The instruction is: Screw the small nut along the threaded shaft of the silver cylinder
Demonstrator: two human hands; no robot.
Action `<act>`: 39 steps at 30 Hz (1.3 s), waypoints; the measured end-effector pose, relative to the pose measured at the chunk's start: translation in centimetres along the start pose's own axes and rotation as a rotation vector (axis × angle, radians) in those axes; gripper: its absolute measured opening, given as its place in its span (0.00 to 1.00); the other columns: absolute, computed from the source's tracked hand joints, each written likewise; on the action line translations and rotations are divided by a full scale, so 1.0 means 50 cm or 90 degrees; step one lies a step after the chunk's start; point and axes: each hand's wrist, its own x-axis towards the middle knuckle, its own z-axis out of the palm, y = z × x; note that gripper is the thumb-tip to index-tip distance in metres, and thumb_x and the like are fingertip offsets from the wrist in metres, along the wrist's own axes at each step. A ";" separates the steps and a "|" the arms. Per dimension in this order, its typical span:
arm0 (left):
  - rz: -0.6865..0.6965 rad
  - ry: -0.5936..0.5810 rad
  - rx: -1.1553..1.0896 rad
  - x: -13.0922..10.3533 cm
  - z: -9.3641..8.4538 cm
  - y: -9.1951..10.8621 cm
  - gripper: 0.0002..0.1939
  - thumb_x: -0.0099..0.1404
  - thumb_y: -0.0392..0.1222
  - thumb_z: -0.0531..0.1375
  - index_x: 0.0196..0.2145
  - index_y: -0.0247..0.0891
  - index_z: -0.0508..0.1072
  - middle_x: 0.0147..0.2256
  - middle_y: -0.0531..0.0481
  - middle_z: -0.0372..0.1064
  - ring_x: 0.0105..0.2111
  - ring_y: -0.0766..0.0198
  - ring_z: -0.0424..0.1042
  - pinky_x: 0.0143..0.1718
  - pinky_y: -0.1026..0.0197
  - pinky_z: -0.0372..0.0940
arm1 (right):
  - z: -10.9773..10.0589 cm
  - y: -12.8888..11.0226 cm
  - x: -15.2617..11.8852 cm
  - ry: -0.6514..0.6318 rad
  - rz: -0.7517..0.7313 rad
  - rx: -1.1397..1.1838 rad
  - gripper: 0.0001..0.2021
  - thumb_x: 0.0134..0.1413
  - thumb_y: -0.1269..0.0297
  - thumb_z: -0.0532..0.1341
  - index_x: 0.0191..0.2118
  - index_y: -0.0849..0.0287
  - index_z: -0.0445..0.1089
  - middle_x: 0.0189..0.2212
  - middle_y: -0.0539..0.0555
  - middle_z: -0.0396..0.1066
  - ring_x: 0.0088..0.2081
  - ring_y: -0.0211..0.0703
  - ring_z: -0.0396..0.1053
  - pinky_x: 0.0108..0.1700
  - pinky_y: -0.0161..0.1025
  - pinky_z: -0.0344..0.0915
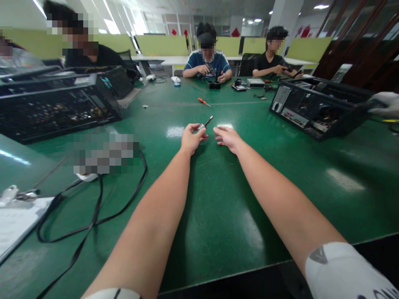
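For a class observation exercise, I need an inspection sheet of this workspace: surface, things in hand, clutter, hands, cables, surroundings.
Surface: green tabletop, glossy with reflections.
Things in hand: small slender tool, type unclear.
Clutter: orange screwdriver, clipboard, computer cases left and right.
Hands: left hand grips the tool; right hand apart, nothing seen in it.
Cables: black cable looped at left.
Surroundings: people across the tabletop; another person's hand at far right.
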 end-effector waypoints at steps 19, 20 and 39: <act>0.331 -0.436 0.296 -0.450 -0.094 0.158 0.11 0.51 0.31 0.68 0.31 0.37 0.70 0.32 0.47 0.75 0.31 0.64 0.74 0.33 0.64 0.68 | -0.129 -0.052 -0.384 -0.408 -0.448 -0.388 0.18 0.52 0.53 0.68 0.44 0.59 0.73 0.36 0.55 0.76 0.36 0.45 0.72 0.41 0.41 0.66; 0.367 -0.456 0.291 -0.445 -0.096 0.157 0.12 0.51 0.31 0.68 0.32 0.37 0.70 0.32 0.47 0.75 0.31 0.64 0.75 0.34 0.64 0.68 | -0.122 -0.046 -0.388 -0.440 -0.454 -0.436 0.18 0.50 0.53 0.69 0.43 0.59 0.73 0.35 0.55 0.76 0.35 0.45 0.72 0.41 0.41 0.66; 0.404 -0.475 0.287 -0.428 -0.101 0.145 0.13 0.56 0.35 0.72 0.36 0.36 0.73 0.33 0.43 0.76 0.32 0.61 0.76 0.35 0.61 0.70 | -0.093 -0.014 -0.389 -0.444 -0.505 -0.474 0.05 0.51 0.63 0.66 0.34 0.58 0.74 0.27 0.50 0.74 0.30 0.41 0.71 0.39 0.41 0.62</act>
